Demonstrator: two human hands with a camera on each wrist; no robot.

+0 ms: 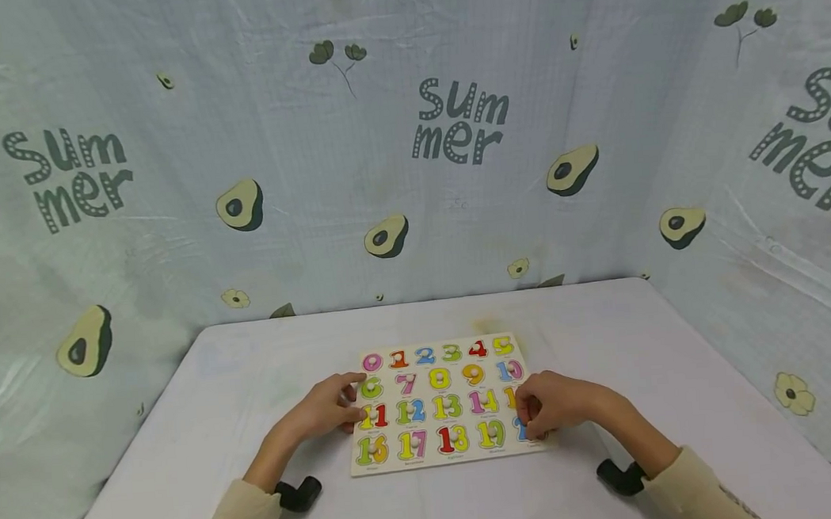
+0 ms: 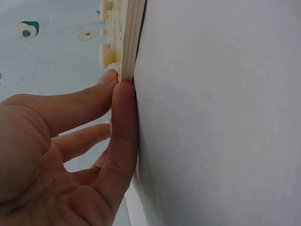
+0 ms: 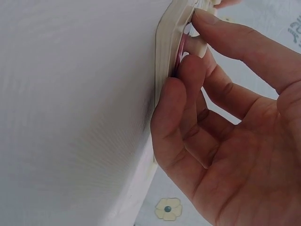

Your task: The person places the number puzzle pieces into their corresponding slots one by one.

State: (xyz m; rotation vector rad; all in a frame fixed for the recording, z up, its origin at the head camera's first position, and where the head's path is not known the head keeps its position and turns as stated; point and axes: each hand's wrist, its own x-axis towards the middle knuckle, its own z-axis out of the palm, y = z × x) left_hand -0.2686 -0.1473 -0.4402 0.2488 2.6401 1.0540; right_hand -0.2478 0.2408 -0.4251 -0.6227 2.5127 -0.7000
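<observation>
A pale wooden number puzzle board [image 1: 432, 443] lies flat on the white table, with rows of coloured, knobbed number pieces from 0 upward. At its left edge, my left hand [image 1: 324, 406] pinches the board; in the left wrist view the thumb presses the top face and a finger [image 2: 124, 113] lies against the side. My right hand [image 1: 556, 400] is at the lower right corner, over the last pieces. There, thumb and fingers [image 3: 192, 75] close around a piece with a pale knob [image 3: 195, 45] and a pinkish edge. Its number is mostly covered, with some blue showing.
The white tabletop [image 1: 272, 363] extends around the board. Behind and at both sides hangs a pale cloth [image 1: 299, 219] printed with avocados, flowers and lettering. A black wrist mount [image 1: 300, 495] sits at the left wrist, another black mount [image 1: 620, 477] at the right.
</observation>
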